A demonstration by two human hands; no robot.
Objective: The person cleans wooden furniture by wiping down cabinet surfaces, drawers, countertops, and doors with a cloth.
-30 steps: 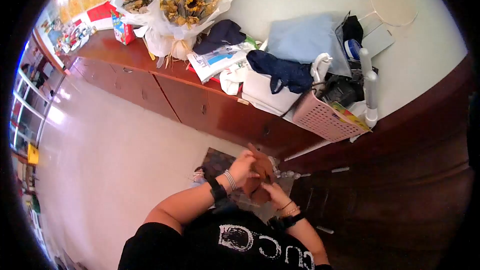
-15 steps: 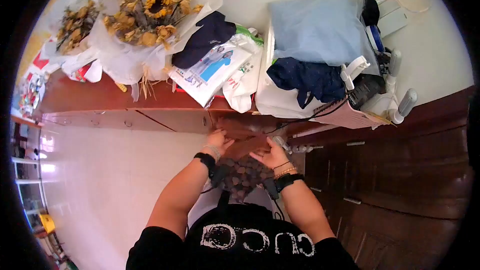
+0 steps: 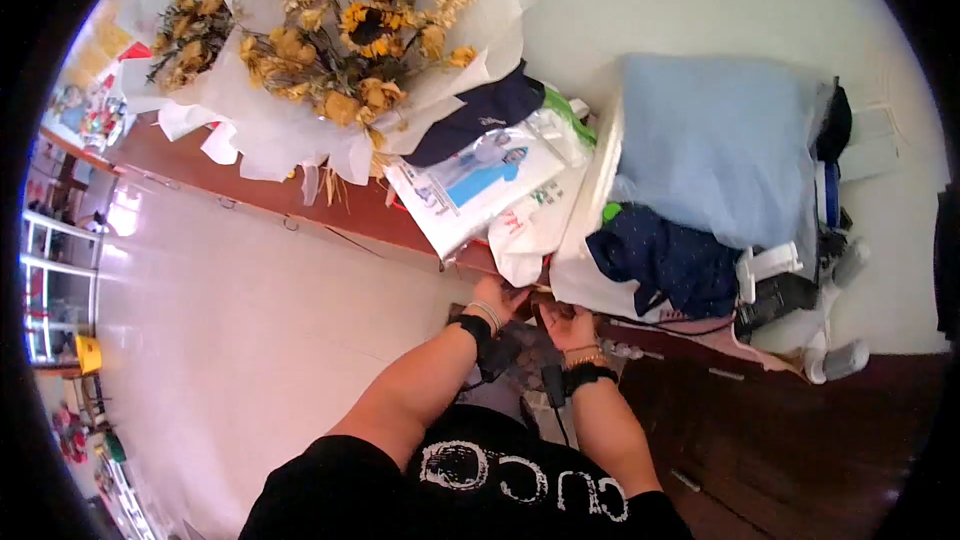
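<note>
Under the front edge of the brown cabinet top (image 3: 365, 227), my two hands are close together. My left hand (image 3: 496, 300) has its fingers curled at a reddish-brown flat piece (image 3: 527, 308), mostly hidden by the hands and the overhanging bag. From the other side, my right hand (image 3: 568, 328) grips the same piece with thumb and fingers; I cannot tell what it is. Just above the hands, a white plastic bag (image 3: 527, 245) hangs over the edge. A mat with a brown pebble pattern (image 3: 530, 360) shows below, between my forearms.
Dried flowers in white wrapping (image 3: 345, 50) lie on the cabinet top, beside a packaged garment (image 3: 490, 180). A white bin holding a pale blue bag (image 3: 710, 150) and dark blue cloth (image 3: 670, 260) stands to the right. A black cable (image 3: 670, 328) trails along the edge; dark wooden doors (image 3: 760, 430) stand at right.
Both hands have moved closer together and nearer the cabinet's edge. Much less of the reddish-brown piece shows between them. The view has shifted, so the cabinet top appears lower and more tilted.
</note>
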